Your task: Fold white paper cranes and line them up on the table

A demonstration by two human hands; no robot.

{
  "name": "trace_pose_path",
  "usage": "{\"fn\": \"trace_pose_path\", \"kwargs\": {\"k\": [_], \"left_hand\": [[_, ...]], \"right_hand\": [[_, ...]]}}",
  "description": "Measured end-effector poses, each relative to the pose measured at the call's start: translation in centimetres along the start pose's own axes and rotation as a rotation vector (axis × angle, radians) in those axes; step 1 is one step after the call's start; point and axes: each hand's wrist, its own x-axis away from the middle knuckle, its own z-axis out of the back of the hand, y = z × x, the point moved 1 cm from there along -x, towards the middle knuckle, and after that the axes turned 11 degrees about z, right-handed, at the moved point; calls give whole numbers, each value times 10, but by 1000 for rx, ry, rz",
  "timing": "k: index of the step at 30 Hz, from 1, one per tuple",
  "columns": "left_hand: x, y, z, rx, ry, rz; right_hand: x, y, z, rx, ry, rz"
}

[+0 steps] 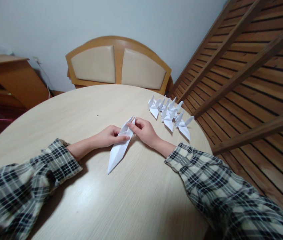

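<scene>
Between my hands is a folded white sheet of origami paper (118,152), long and diamond-shaped, one point aimed toward me and two narrow points at its far end. My left hand (110,136) grips it from the left, thumb laid across its middle and fingers tucked beneath. At the upper right edge, my right hand (143,131) pinches the paper near the split points, with its thumb on top. Part of the paper's underside is hidden by the fingers. Beyond my right hand stand several folded paper cranes (168,120), grouped close together.
The round pale wooden table (86,200) carries everything. A wooden headboard (118,63) with cream panels stands behind it against the wall. Slatted wood (256,83) rises close along the right side, and a brown cabinet (18,80) is at the far left.
</scene>
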Motion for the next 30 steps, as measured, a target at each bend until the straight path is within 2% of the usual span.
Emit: {"fn": "trace_pose_path", "kwargs": {"k": [6,12,30], "left_hand": [[-1,1,-1,-8,15,10],[-2,1,-1,-6,42,30],[-3,1,-1,3,37,51]], "right_hand": [[-5,-5,1,19,114,21],[-6,-5,-2,16,168,-30],[-7,1,-2,-100,147,-91]]}}
